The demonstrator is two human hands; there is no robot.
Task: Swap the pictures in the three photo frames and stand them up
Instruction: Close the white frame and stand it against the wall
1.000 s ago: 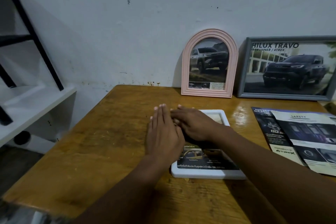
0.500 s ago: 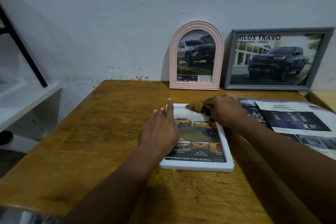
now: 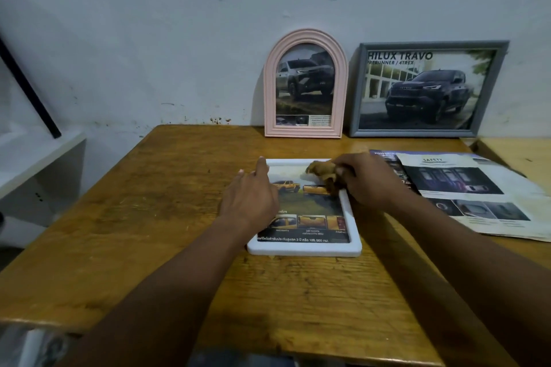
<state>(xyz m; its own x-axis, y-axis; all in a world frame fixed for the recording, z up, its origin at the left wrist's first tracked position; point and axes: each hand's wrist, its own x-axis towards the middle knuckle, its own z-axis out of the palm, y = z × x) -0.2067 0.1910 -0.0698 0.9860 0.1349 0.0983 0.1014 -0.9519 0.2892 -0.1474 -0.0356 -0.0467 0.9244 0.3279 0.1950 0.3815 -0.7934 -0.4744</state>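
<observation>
Left hand, fingers extended and flat, rests on the left edge of the white frame, which lies face up on the bench. Right hand is closed around a brown wad, possibly a cloth, pressed to the frame's upper right. Pink arched frame and grey frame stand behind against the wall. Brochures lie to the right.

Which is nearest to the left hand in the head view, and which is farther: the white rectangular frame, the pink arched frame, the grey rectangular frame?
From the left hand:
1. White rectangular frame: lying flat, touching the hand.
2. Pink arched frame: standing against the wall, behind.
3. Grey rectangular frame: at the wall, farther right.
</observation>
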